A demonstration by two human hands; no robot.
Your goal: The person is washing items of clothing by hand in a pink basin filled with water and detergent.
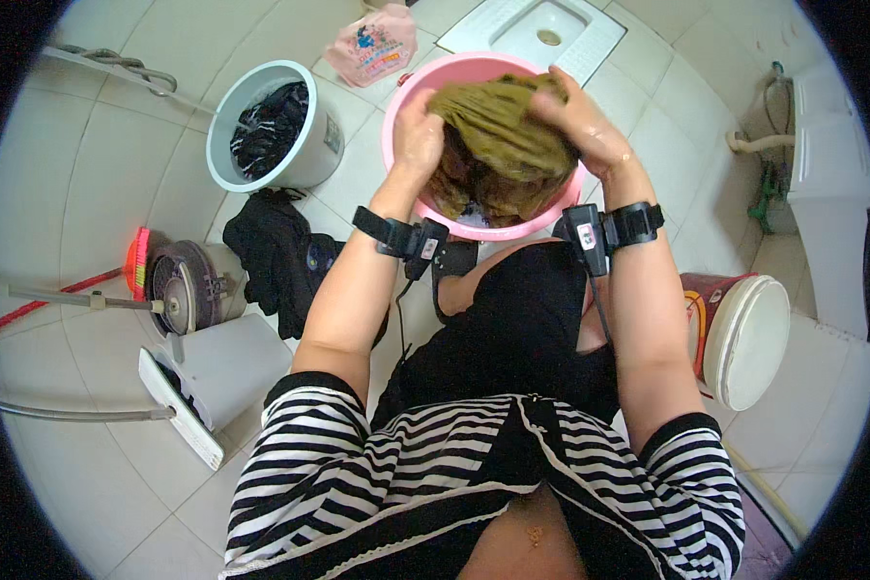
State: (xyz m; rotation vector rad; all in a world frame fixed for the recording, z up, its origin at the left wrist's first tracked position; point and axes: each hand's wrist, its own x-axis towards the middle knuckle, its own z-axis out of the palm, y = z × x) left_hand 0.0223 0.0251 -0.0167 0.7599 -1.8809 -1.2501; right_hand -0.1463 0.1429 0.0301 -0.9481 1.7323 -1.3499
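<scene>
A wet olive-green cloth (507, 134) is stretched between my two hands above a pink plastic basin (471, 64). My left hand (417, 134) grips its left edge, near the basin's rim. On the other side my right hand (583, 127) holds the upper right part, slightly blurred, with wet skin. The lower folds of the cloth hang down into the basin, where a little whitish suds shows at the near side. Most of the basin's inside is hidden by the cloth. Each wrist wears a black strap with a small device and a cable.
Left of the basin stands a pale blue bucket (322, 141) with dark wet clothes (272, 130). Black clothing (275, 246) lies on the tiles below it. Beyond are a pink pouch (373, 47) and a squat toilet (507, 25). A lidded pail (747, 344) stands right; a mop bucket (232, 362) left.
</scene>
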